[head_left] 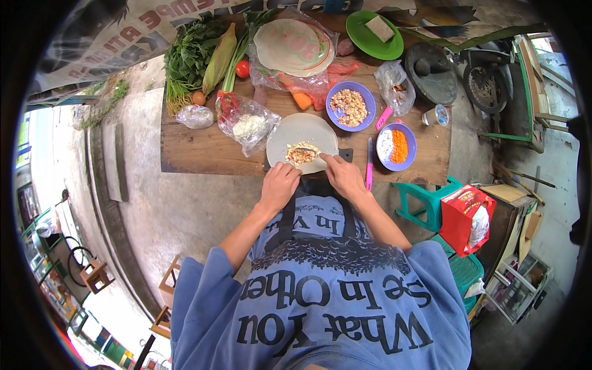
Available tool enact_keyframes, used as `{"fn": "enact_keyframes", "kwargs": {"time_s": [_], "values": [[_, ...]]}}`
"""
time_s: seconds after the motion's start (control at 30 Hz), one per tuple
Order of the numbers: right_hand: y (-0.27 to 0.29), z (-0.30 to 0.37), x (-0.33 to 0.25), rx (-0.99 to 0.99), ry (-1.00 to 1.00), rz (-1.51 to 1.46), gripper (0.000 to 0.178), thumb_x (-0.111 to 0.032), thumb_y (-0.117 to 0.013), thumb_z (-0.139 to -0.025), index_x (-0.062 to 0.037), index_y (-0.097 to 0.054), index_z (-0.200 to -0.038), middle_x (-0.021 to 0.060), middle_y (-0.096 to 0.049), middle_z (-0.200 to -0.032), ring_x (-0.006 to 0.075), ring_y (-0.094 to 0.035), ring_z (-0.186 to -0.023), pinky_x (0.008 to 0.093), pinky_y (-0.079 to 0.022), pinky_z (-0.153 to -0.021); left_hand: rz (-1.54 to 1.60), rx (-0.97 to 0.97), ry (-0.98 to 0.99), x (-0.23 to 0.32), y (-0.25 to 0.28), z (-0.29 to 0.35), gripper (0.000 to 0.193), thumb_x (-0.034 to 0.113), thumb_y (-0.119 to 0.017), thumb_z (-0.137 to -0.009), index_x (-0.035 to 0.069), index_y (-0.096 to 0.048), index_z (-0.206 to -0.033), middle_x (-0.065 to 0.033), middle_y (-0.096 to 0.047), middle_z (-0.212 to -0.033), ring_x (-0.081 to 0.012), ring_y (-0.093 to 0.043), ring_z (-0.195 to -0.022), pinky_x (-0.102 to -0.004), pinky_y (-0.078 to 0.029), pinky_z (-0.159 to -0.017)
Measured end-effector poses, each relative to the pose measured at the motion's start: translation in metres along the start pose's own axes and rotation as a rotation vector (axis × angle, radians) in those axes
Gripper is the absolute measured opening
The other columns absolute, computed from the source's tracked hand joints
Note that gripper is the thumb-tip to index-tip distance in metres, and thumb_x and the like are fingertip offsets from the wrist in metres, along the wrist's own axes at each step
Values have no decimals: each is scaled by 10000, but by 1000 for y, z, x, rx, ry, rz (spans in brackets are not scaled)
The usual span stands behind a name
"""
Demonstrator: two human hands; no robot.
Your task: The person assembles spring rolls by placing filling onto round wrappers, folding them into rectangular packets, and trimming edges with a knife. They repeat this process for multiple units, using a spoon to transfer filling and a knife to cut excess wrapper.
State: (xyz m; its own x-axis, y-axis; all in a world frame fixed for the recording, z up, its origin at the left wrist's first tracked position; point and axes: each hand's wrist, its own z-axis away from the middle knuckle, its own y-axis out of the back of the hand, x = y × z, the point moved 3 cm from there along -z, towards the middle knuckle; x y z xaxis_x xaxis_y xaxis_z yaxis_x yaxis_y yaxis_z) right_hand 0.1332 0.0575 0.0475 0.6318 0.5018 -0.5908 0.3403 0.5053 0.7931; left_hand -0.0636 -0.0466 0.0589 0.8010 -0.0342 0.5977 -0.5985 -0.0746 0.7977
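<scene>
**Two hands at the wrapper's near edge**

Head view: both hands, left [279, 185] and right [343, 177], pinch the near rim of a round pale wrapper [302, 131] on the wooden worktop [191, 151], filling [302, 152] heaped on it. Rolling looks about to begin; next, the edge must lift evenly over the filling.

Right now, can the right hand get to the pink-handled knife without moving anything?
Probably yes. The right hand rests on the near edge of the round wrapper, and the pink-handled knife lies on the wooden table just to its right, nothing between them.
</scene>
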Motion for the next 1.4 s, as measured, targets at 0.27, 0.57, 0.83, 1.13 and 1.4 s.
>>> {"fn": "enact_keyframes", "kwargs": {"time_s": [0.27, 0.57, 0.83, 1.13, 1.4], "values": [[4, -17, 2, -27, 2, 7, 328, -160, -623, -986, -141, -629, -1312, 193, -726, -950, 427, -732, -782, 551, -594, -679, 8, 20, -19, -1, 5, -4, 194, 84, -806, -836, 108, -760, -1023, -25, -669, -976, -257, -641, -968, -407, -522, -811], [1, -32, 3, -55, -24, 23, 335, -141, -604, -987, -141, -640, -1320, 186, -730, -957, 427, -724, -803, 556, -576, -701, 43, 33, 3, -1, 7, -8, 181, 76, -802, -839, 95, -757, -1013, -42, -678, -962, -276, -644, -949, -410, -535, -819], [-3, -41, -5, -109, 24, 31, 316, -161, -618, -987, -145, -660, -1300, 179, -730, -950, 424, -725, -803, 550, -577, -698, 62, 26, 3, 2, 10, -11, 157, 62, -798, -840, 79, -758, -991, -58, -689, -949, -290, -648, -942, -413, -546, -831], [8, -57, 1, -16, -4, 55, 302, -165, -622, -985, -141, -676, -1281, 172, -737, -950, 427, -726, -807, 548, -579, -698, 71, 11, 15, -1, 15, -12, 149, 53, -793, -843, 67, -751, -986, -69, -693, -958, -300, -648, -948, -420, -547, -839], [20, -23, 3, -65, 23, 48, 324, -153, -615, -980, -130, -641, -1302, 182, -719, -928, 419, -727, -784, 541, -592, -697, 118, 30, 28, -3, 17, -15, 125, 57, -786, -856, 59, -741, -974, -78, -695, -960, -309, -650, -943, -427, -546, -835]]}}
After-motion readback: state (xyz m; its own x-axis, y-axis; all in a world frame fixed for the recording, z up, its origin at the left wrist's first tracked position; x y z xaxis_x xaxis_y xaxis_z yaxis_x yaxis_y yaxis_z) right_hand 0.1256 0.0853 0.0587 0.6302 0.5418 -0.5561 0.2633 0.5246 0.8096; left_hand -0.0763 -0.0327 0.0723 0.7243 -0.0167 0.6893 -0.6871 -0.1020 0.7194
